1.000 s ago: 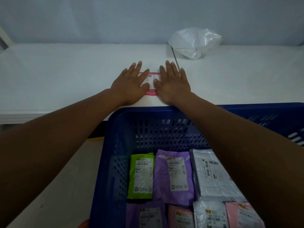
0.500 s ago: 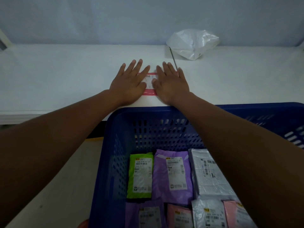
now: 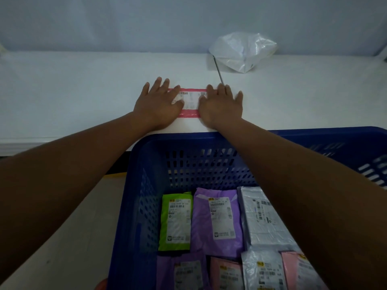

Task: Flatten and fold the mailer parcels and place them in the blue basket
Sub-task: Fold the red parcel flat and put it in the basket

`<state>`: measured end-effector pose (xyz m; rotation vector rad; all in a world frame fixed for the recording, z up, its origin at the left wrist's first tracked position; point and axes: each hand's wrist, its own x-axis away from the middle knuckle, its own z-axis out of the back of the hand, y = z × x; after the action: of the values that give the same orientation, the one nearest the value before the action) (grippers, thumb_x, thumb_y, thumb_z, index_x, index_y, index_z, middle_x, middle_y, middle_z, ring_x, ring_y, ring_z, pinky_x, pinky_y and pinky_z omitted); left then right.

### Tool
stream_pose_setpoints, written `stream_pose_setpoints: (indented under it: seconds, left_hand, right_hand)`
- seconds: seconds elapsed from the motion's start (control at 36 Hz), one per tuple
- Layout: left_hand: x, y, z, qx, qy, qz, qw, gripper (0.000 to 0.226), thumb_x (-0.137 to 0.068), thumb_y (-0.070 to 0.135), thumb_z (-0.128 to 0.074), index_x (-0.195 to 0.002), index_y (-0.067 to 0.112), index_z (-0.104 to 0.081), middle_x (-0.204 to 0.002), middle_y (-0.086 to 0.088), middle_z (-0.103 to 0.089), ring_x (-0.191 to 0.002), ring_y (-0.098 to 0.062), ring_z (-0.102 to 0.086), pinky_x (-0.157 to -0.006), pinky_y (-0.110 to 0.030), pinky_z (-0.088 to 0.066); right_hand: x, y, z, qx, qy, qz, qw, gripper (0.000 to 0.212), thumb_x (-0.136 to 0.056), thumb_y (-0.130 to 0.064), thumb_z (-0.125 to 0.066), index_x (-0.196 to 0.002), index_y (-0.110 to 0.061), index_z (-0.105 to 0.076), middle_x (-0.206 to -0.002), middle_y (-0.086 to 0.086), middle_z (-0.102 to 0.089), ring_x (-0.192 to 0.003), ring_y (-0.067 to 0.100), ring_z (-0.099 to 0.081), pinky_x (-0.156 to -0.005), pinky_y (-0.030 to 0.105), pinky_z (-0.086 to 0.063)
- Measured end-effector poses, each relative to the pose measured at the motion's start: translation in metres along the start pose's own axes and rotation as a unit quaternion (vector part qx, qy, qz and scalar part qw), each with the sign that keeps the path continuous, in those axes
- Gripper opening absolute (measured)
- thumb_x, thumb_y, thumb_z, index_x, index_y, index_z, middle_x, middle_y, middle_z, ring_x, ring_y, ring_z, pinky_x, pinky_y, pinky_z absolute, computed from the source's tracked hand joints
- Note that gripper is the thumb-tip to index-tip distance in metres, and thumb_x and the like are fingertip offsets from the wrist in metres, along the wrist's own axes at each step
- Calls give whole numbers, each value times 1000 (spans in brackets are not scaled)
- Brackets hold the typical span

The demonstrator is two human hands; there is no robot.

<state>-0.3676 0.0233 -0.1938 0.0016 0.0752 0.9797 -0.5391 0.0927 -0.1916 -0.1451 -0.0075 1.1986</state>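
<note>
Pressing the pink mailer (image 3: 188,114) flat on the white table (image 3: 83,91), we lay both palms on it. The left hand (image 3: 158,105) covers its 9 o'clock end and the right hand (image 3: 219,106) its 3 o'clock end. The fingers are straight and spread, gripping nothing. Between the hands the mailer's white label (image 3: 191,99) faces up.

The mailer lies near the table's front edge, at 12 o'clock from the blue basket (image 3: 188,141). In the basket, label-up, lie a green parcel (image 3: 176,221) at 9 o'clock, a purple parcel (image 3: 216,220) in the middle and a grey parcel (image 3: 263,218) at 3 o'clock. More parcels lie at 6 o'clock.

At 1 o'clock from the mailer a thin dark rod (image 3: 218,70) runs from near the right fingertips to a crumpled white plastic bag (image 3: 243,52).
</note>
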Motion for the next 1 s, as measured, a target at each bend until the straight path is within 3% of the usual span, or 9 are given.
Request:
stream_pose_setpoints:
  seconds: [0.08, 0.17, 0.28, 0.42, 0.56, 0.69, 0.83, 1.0]
  left_hand:
    - [2, 0, 3, 3, 38, -14, 999, 65, -102, 56, -15, -159, 26, -7, -167, -6, 4, -153, -24, 9, -123, -46, 5]
    - [6, 3, 6, 11, 83, -77, 994, 61, -104, 50, -18, -159, 25, -8, -167, -5, 3, -153, -22, 6, -123, -44, 4]
    - [5, 4, 6, 28, 12, -109, 994, 56, -107, 41, -19, -159, 23, -11, -166, -4, -7, -153, -18, -4, -123, -40, -1]
    - [4, 5, 4, 11, 5, -79, 997, 57, -106, 45, -15, -159, 24, -14, -166, -3, -9, -153, -19, -5, -123, -43, -2]
    - [3, 1, 1, -3, 15, -10, 1000, 63, -103, 55, -11, -159, 26, -12, -166, -4, -6, -153, -22, 0, -123, -49, 3]
    - [6, 3, 6, 5, 70, -47, 996, 59, -105, 49, -12, -158, 25, -14, -167, -5, -4, -154, -22, 2, -124, -47, 2]
    - [10, 7, 9, 41, 31, -108, 993, 53, -107, 39, -22, -156, 20, -27, -164, -7, -18, -152, -21, -13, -123, -42, -7]
    - [4, 5, 3, -6, 23, -41, 999, 57, -105, 47, -14, -157, 23, -21, -165, -6, -15, -153, -23, -8, -123, -49, -1]
  right_hand:
    - [3, -1, 1, 20, 58, 17, 998, 63, -101, -44, -15, -158, -17, -16, -165, 11, -11, -153, 25, -4, -122, 52, -1]
    - [2, -4, 6, 3, 86, 118, 989, 61, -102, -42, -17, -158, -18, -16, -166, 8, -13, -153, 22, -7, -124, 46, -5]
    - [-2, -2, 5, -13, 22, 191, 981, 56, -105, -38, -19, -156, -17, -26, -163, 8, -24, -152, 22, -16, -122, 44, -13]
    - [-3, -2, -2, 23, 35, 108, 993, 59, -101, -41, -16, -153, -18, -28, -159, 8, -30, -149, 26, -22, -120, 52, -14]
    - [-2, -1, -2, 25, 36, 32, 998, 58, -100, -40, -17, -153, -19, -27, -161, 11, -23, -151, 26, -12, -121, 54, -6]
    - [1, -2, 3, 2, 91, 81, 993, 58, -102, -38, -20, -156, -16, -22, -164, 10, -17, -153, 24, -11, -123, 48, -10]
    - [-1, -4, 3, -3, 48, 172, 984, 51, -100, -37, -21, -136, -14, -49, -139, 9, -53, -131, 24, -45, -110, 47, -34]
    - [-3, 0, -3, 20, 41, 84, 995, 56, -100, -39, -18, -152, -20, -31, -157, 9, -32, -149, 27, -21, -120, 54, -11]
